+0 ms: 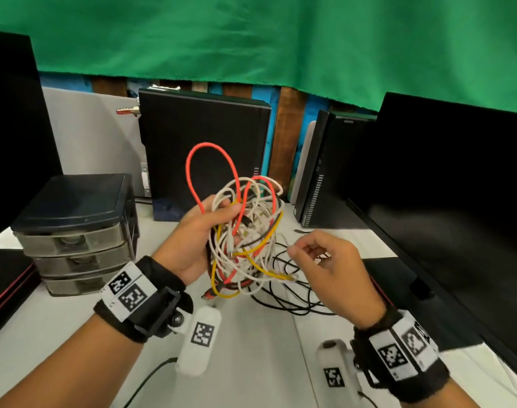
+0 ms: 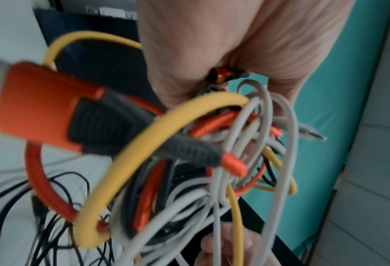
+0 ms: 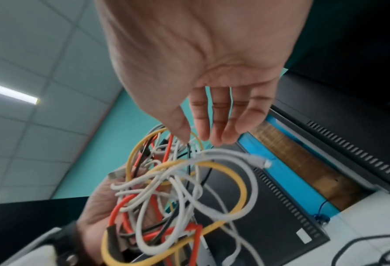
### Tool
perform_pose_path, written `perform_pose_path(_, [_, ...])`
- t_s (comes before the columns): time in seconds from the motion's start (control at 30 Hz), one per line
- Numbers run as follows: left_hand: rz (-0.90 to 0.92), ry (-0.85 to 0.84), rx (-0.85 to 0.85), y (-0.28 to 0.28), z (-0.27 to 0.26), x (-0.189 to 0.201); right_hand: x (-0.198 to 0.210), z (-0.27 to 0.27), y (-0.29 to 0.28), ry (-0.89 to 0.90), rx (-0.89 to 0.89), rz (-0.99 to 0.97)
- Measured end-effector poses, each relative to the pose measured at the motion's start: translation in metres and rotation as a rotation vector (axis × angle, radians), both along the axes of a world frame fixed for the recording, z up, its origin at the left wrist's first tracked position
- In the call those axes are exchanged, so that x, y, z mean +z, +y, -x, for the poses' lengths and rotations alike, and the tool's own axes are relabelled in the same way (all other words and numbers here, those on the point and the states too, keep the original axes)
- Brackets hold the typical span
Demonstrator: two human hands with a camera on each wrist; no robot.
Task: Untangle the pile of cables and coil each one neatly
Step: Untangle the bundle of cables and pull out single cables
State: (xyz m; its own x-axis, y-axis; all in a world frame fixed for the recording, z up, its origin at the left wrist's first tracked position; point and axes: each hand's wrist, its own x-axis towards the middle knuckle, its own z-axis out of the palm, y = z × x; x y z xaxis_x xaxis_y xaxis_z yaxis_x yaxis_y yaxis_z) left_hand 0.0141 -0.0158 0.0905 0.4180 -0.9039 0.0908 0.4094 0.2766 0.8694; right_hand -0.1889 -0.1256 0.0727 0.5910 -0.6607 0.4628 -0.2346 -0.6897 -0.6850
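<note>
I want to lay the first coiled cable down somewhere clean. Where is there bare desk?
Bare white desk shows in front of the drawer unit, beside the left hand that grips the tangle. Another bare patch lies near the front edge between the wrists. It is crowded under the tangle and the right hand, where thin black cables loop across the desk.

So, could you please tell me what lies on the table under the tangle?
Thin black cables loop on the table beneath the tangle; how far they run under it is hidden.

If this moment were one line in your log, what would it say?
stage: untangling | left hand: grips cable tangle, lifted off desk | right hand: pinches thin strand | coiled: none visible
</note>
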Motion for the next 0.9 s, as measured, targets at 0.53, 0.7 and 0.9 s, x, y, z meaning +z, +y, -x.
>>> perform_pose_path(0.53, [-0.054, -0.359, -0.109, -0.002, 0.042, -0.004, 0.004, 0.035, 0.025, -0.262, 0.023, 0.287])
perform_pose_path(0.7, [-0.123, -0.723, -0.278, 0.003, 0.041, -0.002, 0.017, 0.042, 0.013, -0.169, 0.158, -0.006])
perform_pose_path(0.9, [-0.119, -0.98, -0.354, 0.006, 0.047, -0.007, 0.008, 0.042, 0.008, 0.055, 0.266, -0.123])
